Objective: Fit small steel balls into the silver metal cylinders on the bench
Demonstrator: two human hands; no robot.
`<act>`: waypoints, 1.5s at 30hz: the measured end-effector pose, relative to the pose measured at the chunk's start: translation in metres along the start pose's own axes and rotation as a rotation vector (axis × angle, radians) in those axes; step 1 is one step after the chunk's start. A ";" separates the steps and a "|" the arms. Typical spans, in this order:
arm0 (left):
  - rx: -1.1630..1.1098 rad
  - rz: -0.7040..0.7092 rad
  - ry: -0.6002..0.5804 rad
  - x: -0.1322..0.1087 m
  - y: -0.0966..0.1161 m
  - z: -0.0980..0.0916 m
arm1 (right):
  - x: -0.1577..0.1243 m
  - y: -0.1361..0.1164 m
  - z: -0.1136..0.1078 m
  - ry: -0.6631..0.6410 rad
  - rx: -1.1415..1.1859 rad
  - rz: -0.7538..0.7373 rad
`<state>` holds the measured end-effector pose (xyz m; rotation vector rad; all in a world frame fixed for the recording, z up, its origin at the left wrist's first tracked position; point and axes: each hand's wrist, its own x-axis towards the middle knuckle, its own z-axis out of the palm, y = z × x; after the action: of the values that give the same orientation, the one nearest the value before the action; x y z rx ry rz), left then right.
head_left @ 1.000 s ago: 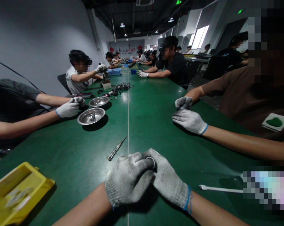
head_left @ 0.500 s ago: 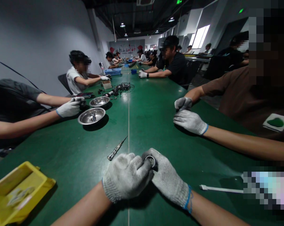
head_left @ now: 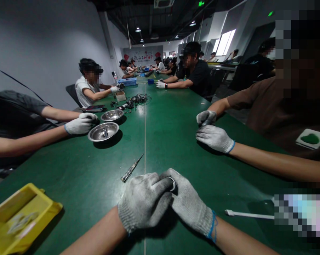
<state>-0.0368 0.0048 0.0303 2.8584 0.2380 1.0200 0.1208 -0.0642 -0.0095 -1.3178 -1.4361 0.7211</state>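
Observation:
Both my hands wear grey-white knit gloves and meet just above the green table point(head_left: 165, 141). A small round dark part with a silvery rim point(head_left: 173, 183) sits between them, mostly covered by fingers. My right hand point(head_left: 189, 202) is wrapped around it from the right. The fingers of my left hand point(head_left: 144, 200) are bent and press over its open end, hiding its inside. Just beyond my left hand lies a screwdriver point(head_left: 130, 170) with a clear handle, its tip pointing away from me.
A yellow bin point(head_left: 29, 216) with pale items stands at the left. Two metal bowls point(head_left: 103, 139) and a heap of black cables point(head_left: 138, 101) lie farther off. On the right are a white cable point(head_left: 250, 214) and a co-worker's gloved hands point(head_left: 215, 138). Another co-worker's gloved hands point(head_left: 81, 124) are at the left.
My left hand has shifted slightly right and its fingers now cover more of the round part's face. My right hand stays nearly in place.

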 end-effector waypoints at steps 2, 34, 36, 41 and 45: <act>-0.065 -0.009 0.002 0.000 0.001 0.000 | 0.000 0.000 0.000 -0.002 0.014 -0.014; -0.071 -0.091 0.015 -0.006 -0.001 0.003 | 0.002 -0.002 0.001 0.023 0.021 0.042; -0.051 -0.078 0.008 -0.005 0.000 0.002 | 0.002 -0.002 0.001 0.017 0.022 0.040; 0.101 0.002 -0.002 -0.003 0.002 0.001 | 0.002 0.000 0.000 0.010 0.015 0.012; 0.023 -0.066 0.050 -0.007 0.001 0.006 | 0.000 0.004 0.003 0.067 -0.007 0.012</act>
<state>-0.0383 0.0024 0.0215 2.8266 0.3482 1.0837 0.1196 -0.0630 -0.0138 -1.3450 -1.3795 0.6735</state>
